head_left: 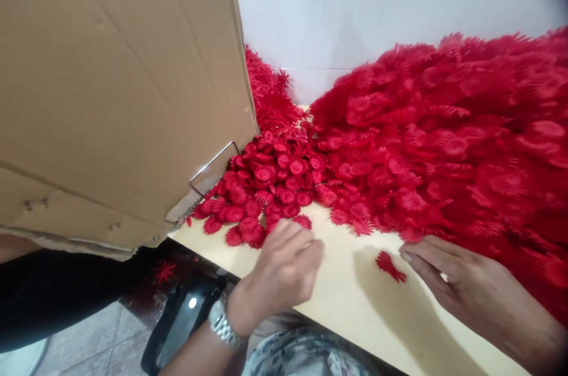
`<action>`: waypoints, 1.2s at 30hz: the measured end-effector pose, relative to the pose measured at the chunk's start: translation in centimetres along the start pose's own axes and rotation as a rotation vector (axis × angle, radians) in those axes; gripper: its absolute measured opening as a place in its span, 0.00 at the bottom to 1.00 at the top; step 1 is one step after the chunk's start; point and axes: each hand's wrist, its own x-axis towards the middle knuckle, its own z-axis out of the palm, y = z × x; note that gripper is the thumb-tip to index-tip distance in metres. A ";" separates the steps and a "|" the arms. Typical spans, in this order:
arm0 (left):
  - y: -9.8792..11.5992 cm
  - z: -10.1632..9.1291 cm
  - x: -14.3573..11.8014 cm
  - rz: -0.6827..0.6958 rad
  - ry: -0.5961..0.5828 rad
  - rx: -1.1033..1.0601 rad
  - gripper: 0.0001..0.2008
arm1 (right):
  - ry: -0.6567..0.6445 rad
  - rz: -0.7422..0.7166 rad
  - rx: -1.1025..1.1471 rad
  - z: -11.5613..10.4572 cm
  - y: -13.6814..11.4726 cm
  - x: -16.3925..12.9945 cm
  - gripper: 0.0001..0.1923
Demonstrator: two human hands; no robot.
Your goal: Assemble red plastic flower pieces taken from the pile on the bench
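My left hand point(287, 262), with a metal watch on the wrist, is curled closed over the pale tabletop point(331, 290). Whatever is inside its fingers is hidden. Just beyond it lies a heap of small round red fringed flower pieces point(265, 173). My right hand point(452, 272) is at the near edge of a larger mound of red flower-shaped pieces point(439, 133). Its thumb and fingertips are pinched together against the red pieces, and I cannot make out what is between them. A single red fringed piece point(390, 266) lies on the table, left of the right fingertips.
A tall cardboard panel point(133, 92) stands at the left, with a bent wire point(213, 169) at its lower edge. Star-shaped red pieces point(270, 89) are piled behind it against the white wall point(377, 3). A black mesh seat point(186, 320) is below the table.
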 end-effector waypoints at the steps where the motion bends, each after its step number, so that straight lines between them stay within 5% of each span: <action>1: -0.6 -0.2 -1.2 -0.065 0.093 -0.017 0.08 | -0.056 -0.020 -0.004 0.1 -0.8 0.5 0.18; 3: -1.7 -0.3 -3.2 -0.149 0.258 -0.015 0.09 | -0.166 -0.063 -0.008 0.4 -2.5 1.8 0.18; 6: -2.8 -0.4 -5.0 -0.193 0.335 0.073 0.10 | -0.221 -0.084 -0.046 0.8 -3.9 3.2 0.17; 11: -3.0 -0.3 -4.9 -0.244 0.246 0.199 0.12 | -0.211 0.002 -0.218 0.9 -1.7 1.3 0.16; 17: -2.7 0.7 -2.5 -0.319 -0.049 0.266 0.13 | -0.231 0.075 -0.177 2.4 0.2 -1.6 0.16; 23: -2.7 1.5 -2.1 -0.333 0.008 0.191 0.09 | 0.032 0.030 -0.336 -2.8 2.0 2.4 0.14; 26: -2.7 1.4 -2.3 -0.337 0.066 0.114 0.08 | 0.102 0.240 -0.505 -6.1 4.5 5.0 0.17; 30: -2.6 1.0 -2.6 -0.331 0.198 -0.060 0.07 | 0.060 0.240 -0.493 -7.3 5.3 5.9 0.18; 34: -1.5 0.8 -2.3 -0.485 0.331 -0.487 0.07 | 0.163 0.252 -0.188 -4.9 0.9 4.7 0.13; 36: -0.6 1.0 -1.7 -0.661 0.330 -0.762 0.05 | 0.070 0.153 0.162 -3.1 -2.2 4.1 0.10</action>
